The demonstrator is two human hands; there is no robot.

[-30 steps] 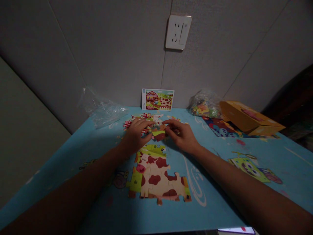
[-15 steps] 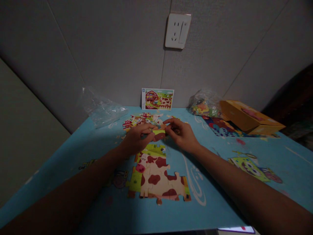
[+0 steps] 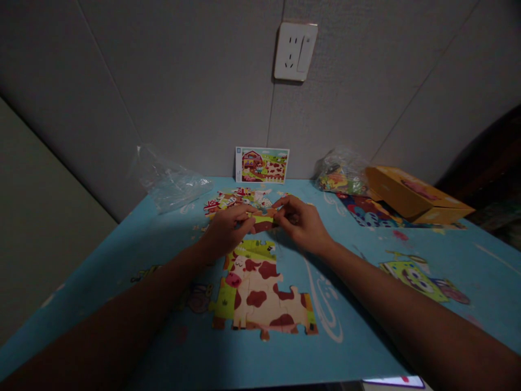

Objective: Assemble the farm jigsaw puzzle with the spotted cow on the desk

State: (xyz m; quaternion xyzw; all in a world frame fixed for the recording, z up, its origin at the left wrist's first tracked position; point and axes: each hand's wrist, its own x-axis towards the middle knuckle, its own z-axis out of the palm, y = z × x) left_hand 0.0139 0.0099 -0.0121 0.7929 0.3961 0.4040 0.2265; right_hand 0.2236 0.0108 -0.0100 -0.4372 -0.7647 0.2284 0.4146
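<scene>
Between my two hands is a puzzle piece (image 3: pixel 264 221) with green and brown printing, held up above the table. My left hand (image 3: pixel 228 229) pinches its left side. At its right edge, the thumb and forefinger of my right hand (image 3: pixel 302 224) close on it. Below lies a joined puzzle section (image 3: pixel 260 290) showing a white cow with brown patches on green. Behind my hands, loose puzzle pieces (image 3: pixel 228 200) are heaped, partly hidden by my fingers.
A picture card (image 3: pixel 264 165) of a farm leans against the wall under a socket (image 3: pixel 295 51). Clear plastic bags (image 3: pixel 175 184) lie at the left and, filled, at the right (image 3: pixel 344 172). An orange box (image 3: pixel 419 195) rests on a colourful sheet (image 3: pixel 362 210) on the blue tablecloth (image 3: pixel 163 336).
The held puzzle piece has tilted slightly, and my fingers have shifted a little on it. The joined cow section stays where it was.
</scene>
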